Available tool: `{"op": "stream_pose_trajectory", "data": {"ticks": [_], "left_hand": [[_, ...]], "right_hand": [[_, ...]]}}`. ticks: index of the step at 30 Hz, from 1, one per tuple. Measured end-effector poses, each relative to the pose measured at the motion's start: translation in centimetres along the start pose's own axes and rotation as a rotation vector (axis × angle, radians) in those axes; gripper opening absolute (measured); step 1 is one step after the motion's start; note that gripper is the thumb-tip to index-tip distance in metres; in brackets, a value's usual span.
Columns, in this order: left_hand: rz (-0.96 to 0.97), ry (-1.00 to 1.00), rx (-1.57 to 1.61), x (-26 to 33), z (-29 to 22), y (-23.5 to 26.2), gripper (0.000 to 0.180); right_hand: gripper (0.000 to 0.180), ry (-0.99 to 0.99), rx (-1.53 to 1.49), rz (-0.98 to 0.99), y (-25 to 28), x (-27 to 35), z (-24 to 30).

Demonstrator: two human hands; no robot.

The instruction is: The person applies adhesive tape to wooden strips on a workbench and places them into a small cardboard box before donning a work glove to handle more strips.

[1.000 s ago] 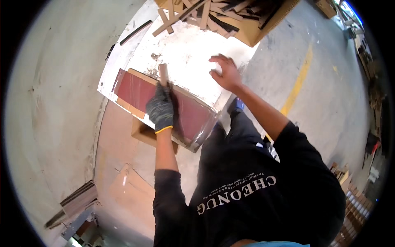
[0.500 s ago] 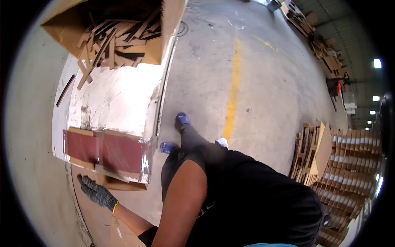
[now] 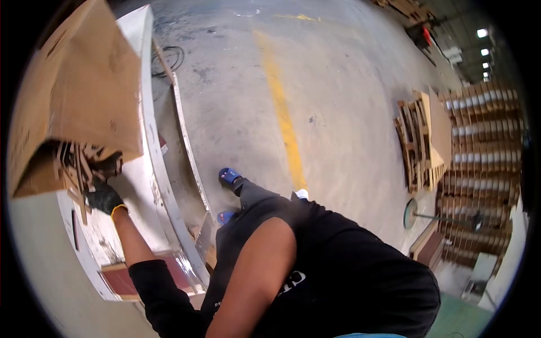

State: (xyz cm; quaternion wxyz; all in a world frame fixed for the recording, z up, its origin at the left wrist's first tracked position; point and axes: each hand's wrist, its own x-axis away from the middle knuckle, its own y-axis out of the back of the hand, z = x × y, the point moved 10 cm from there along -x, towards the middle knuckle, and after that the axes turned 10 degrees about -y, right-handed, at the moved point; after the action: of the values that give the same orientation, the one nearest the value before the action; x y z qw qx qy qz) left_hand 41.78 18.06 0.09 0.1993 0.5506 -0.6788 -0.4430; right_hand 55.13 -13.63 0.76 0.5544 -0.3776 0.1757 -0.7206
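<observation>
My left hand (image 3: 104,198), in a dark knit glove with a yellow cuff, reaches to the mouth of a large cardboard box (image 3: 98,79) lying on a white platform (image 3: 141,214). It touches a heap of thin brown and black strips (image 3: 79,164) spilling from the box. The fingertips merge with the strips, so their grip is hidden. My other arm (image 3: 256,267), bare, crosses before my black shirt; its hand does not show. A maroon panel (image 3: 176,272) under clear film is on the platform's near end.
A loose dark strip (image 3: 74,230) rests at the platform's left edge. A cable coil (image 3: 169,61) lies on the concrete floor, left of a yellow line (image 3: 282,115). Wooden pallets (image 3: 414,149) and tall stacks of brown pieces (image 3: 482,146) stand at right.
My left hand has gone from beside the platform's near end, fingers stretched, up to the strips at the box. The view has shifted, so the box now shows its closed outer sides.
</observation>
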Motion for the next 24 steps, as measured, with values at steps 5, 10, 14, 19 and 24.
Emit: {"op": "stream_pose_trajectory", "data": {"ticks": [5,10,14,19,24], "left_hand": [[-0.013,0.066,-0.056,-5.1,0.7,-1.0,0.04],[0.125,-0.143,-0.141,-4.9,2.5,-1.3,0.028],[0.296,-0.356,-0.322,4.4,5.1,2.5,0.021],[0.097,-0.184,-0.465,21.9,2.2,12.6,0.022],[0.129,0.112,-0.304,35.2,6.4,15.6,0.023]], "right_hand": [[0.053,0.02,0.022,0.076,0.4,-1.0,2.6],[0.058,0.138,0.244,0.516,-10.2,-3.5,5.0],[0.062,0.32,0.207,0.764,-17.2,-6.4,5.6],[0.03,0.249,0.626,-0.144,-5.1,-11.9,-1.8],[0.032,0.619,1.329,-0.234,-10.5,-9.8,-4.9]]}}
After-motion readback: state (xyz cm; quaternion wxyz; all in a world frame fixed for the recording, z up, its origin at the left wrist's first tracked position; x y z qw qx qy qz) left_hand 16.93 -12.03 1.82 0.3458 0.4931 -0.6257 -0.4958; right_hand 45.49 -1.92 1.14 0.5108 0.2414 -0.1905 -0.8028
